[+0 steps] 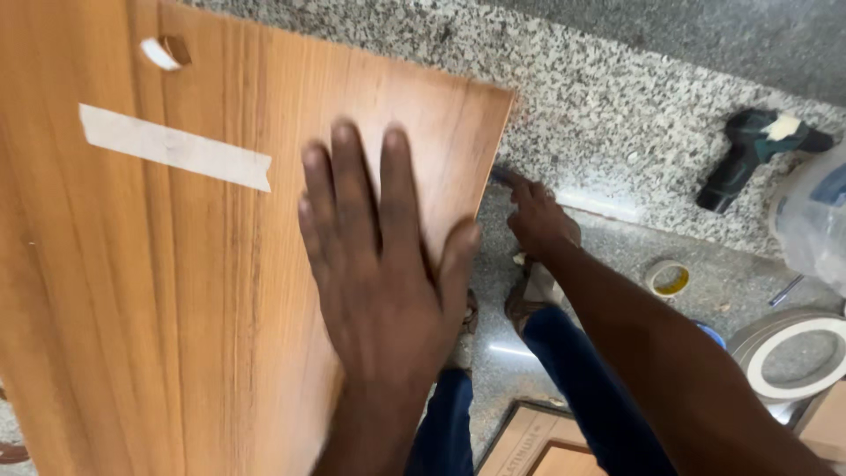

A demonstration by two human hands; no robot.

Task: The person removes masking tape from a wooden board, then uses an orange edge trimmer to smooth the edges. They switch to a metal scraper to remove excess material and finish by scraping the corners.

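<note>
Wooden panel (176,264) under my left hand (379,264), fingers (352,176) spread flat on it; my right hand (538,216) reaches its corner, fingers' state I cannot tell.

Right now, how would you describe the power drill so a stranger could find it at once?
Start at the big wooden panel under the left hand, then look right across the speckled granite floor. Near the upper right edge lies the drill, dark green and black. Unlike the round tape rolls below it, it is pistol-shaped.

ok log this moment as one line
left hand flat on wooden panel | right hand at panel's edge | cordless drill on floor
</note>
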